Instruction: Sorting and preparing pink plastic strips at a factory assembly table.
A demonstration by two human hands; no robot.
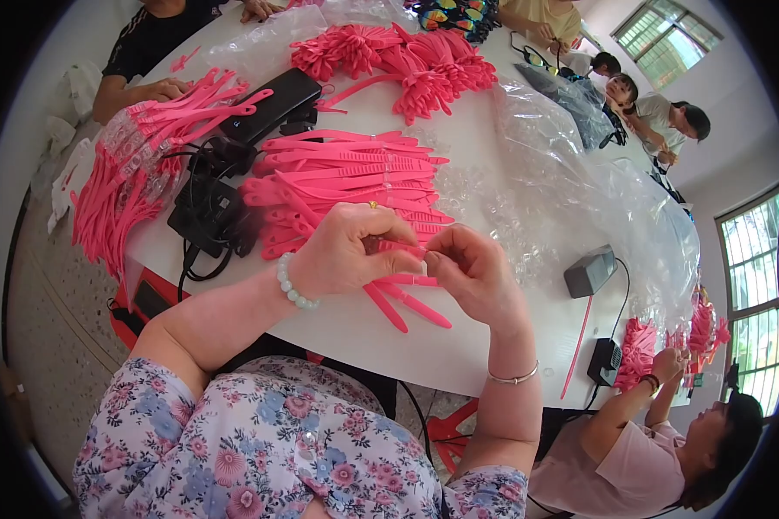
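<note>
Over the near part of the table, my left hand (359, 246) and my right hand (476, 272) meet with their fingertips pinched together. A small bit of pink shows between them, too small and covered to make out. Just beyond my hands lies a thick stack of pink rubbery straps (355, 173), with rows of ridges or slots along them. Several loose pink straps (394, 307) stick out toward me beneath my hands. Small clear plastic pieces (485, 216) lie scattered to the right of the stack.
At the left, pink straps with clear pieces (134, 164) hang over the white table's edge. Black adapters with cables (208, 212) and a black case (273, 104) lie beside them. Bundled pink straps (424, 73) sit farther off. Clear plastic sheeting (580, 182) spreads right; co-workers sit around.
</note>
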